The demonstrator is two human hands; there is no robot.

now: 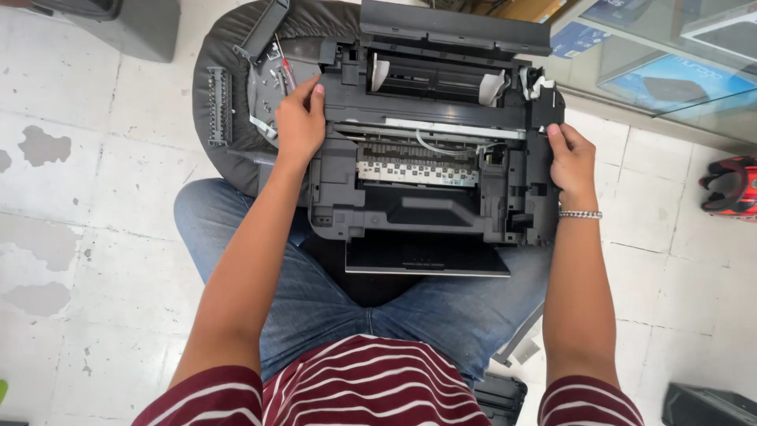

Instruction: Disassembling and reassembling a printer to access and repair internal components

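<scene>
Your left hand [300, 122] and right hand [571, 162] grip the opened printer [430, 170] by its sides; lifting it calls for an even hold.

Both forearms reach up from frame bottom. Left hand [300, 118] upper centre-left, palm down, fingers curled, thumb up. Right hand [572, 158] at centre-right, fingers curled, bracelet at wrist.

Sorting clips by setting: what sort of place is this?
Probably a small electronics repair shop: an opened black plastic printer, loose parts on a dark round stool, and a glass display counter.
</scene>
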